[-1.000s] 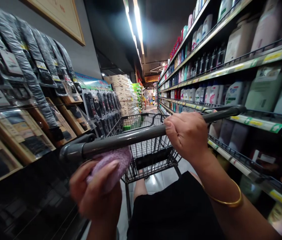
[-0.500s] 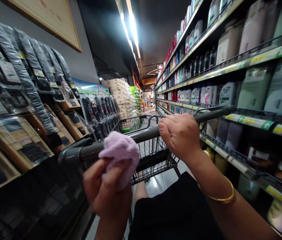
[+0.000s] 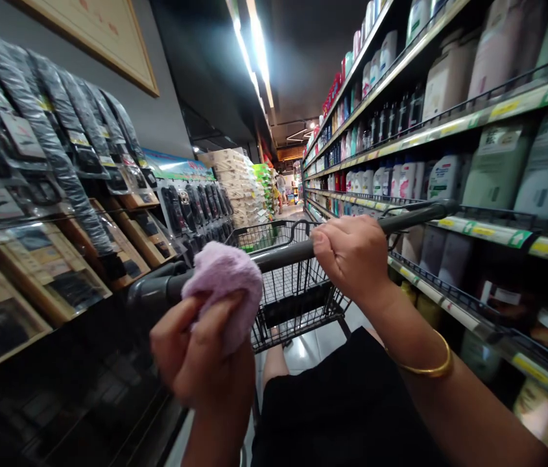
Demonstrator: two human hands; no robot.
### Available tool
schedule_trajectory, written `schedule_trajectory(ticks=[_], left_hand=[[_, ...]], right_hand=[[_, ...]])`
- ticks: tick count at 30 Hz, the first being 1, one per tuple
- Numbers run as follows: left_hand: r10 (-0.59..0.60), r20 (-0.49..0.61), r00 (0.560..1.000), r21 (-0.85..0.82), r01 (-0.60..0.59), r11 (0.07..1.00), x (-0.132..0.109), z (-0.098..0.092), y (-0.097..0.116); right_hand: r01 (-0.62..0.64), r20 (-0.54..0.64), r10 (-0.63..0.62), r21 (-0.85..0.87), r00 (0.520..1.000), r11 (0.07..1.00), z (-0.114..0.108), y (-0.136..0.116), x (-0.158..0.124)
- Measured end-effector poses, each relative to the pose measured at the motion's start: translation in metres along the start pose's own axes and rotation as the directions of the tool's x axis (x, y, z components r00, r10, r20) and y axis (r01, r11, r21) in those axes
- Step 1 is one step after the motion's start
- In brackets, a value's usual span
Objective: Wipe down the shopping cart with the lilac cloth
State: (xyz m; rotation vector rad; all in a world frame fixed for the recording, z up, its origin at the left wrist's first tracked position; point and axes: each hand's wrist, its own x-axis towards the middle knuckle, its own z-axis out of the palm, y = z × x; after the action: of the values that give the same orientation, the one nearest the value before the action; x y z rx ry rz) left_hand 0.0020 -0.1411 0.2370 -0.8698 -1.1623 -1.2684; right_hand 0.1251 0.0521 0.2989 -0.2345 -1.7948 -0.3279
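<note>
A bunched lilac cloth [image 3: 225, 285] is pinched in the fingers of my left hand [image 3: 205, 363], in front of the left part of the shopping cart's dark handlebar [image 3: 283, 255]. Whether the cloth presses on the bar I cannot tell. My right hand [image 3: 354, 259] wraps round the bar right of its middle, with a gold bangle [image 3: 429, 371] on that wrist. Beyond the bar is the black wire basket [image 3: 297, 285] of the cart, with its mesh showing.
Shelves of shampoo and wash bottles [image 3: 492, 168] line the right side. On the left hang packaged belts [image 3: 54, 123] above boxed goods [image 3: 50, 272]. Stacked cartons [image 3: 237, 181] stand farther along the left. A person [image 3: 281, 187] is far down the aisle.
My left hand and the cloth have shifted slightly left and up along the handlebar. My right hand keeps its grip on the bar.
</note>
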Motion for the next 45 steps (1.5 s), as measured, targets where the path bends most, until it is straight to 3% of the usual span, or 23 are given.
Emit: schedule_trajectory(ticks=[3,6,8,11,14,17,19,22,24,26,30,34,37,39,41,43,45], left_hand=[[0.109,0.060,0.992,0.025,-0.111,0.994,-0.001,0.017,0.020],[0.113,0.127,0.985,-0.030,-0.110,0.994,0.002,0.021,0.029],[0.109,0.126,0.986,-0.043,-0.104,0.994,0.008,0.014,0.028],[0.049,-0.005,0.999,0.060,-0.049,0.997,0.021,-0.007,0.019],[0.020,-0.040,0.999,0.175,-0.013,0.985,0.028,-0.022,0.012],[0.103,0.107,0.989,0.128,-0.117,0.985,0.021,-0.017,0.011],[0.153,0.140,0.978,0.054,-0.162,0.985,0.014,-0.012,0.012],[0.094,0.033,0.995,0.095,-0.096,0.991,0.015,-0.016,0.009],[0.043,-0.076,0.996,0.170,-0.029,0.985,0.023,-0.027,0.004],[0.011,-0.116,0.993,0.159,0.008,0.987,0.030,-0.038,-0.002],[-0.023,-0.033,0.999,0.099,0.026,0.995,0.027,-0.041,-0.005],[0.052,0.135,0.990,0.055,-0.060,0.997,0.014,-0.029,0.001],[0.076,0.054,0.996,0.064,-0.079,0.995,0.016,-0.030,-0.002],[0.012,-0.074,0.997,0.095,-0.005,0.995,0.023,-0.035,-0.009],[-0.127,-0.162,0.979,0.037,0.134,0.990,0.028,-0.038,-0.018],[-0.341,-0.139,0.930,-0.141,0.322,0.936,0.028,-0.038,-0.025],[-0.527,-0.026,0.849,-0.330,0.490,0.806,0.023,-0.034,-0.030]], right_hand=[[-0.048,0.005,0.048,0.033,0.999,0.998,-0.009,-0.013,0.011],[-0.030,0.069,0.025,0.073,0.997,0.997,-0.020,-0.037,0.028],[-0.015,0.187,-0.012,0.139,0.982,0.990,-0.021,-0.052,0.036],[0.005,0.313,-0.049,0.140,0.949,0.990,-0.013,-0.065,0.036],[0.053,0.236,-0.064,0.050,0.970,0.997,0.000,-0.067,0.028],[0.067,0.155,-0.067,0.005,0.986,0.998,0.006,-0.066,0.022],[0.081,0.135,-0.080,-0.003,0.988,0.997,0.006,-0.065,0.021],[0.108,0.115,-0.107,-0.007,0.988,0.994,0.004,-0.061,0.021],[0.116,0.101,-0.114,-0.015,0.988,0.993,0.003,-0.058,0.020],[0.116,0.088,-0.113,-0.031,0.990,0.993,0.005,-0.056,0.019],[0.099,0.072,-0.094,-0.074,0.993,0.992,0.010,-0.055,0.018],[0.112,0.084,-0.104,-0.096,0.991,0.989,0.013,-0.058,0.018],[0.124,0.083,-0.116,-0.106,0.990,0.987,0.014,-0.057,0.018],[0.131,0.077,-0.123,-0.107,0.989,0.986,0.015,-0.054,0.017],[0.137,0.064,-0.131,-0.105,0.989,0.985,0.017,-0.051,0.016],[0.138,0.040,-0.134,-0.104,0.990,0.985,0.019,-0.048,0.014],[0.125,0.023,-0.124,-0.098,0.992,0.987,0.022,-0.045,0.013]])
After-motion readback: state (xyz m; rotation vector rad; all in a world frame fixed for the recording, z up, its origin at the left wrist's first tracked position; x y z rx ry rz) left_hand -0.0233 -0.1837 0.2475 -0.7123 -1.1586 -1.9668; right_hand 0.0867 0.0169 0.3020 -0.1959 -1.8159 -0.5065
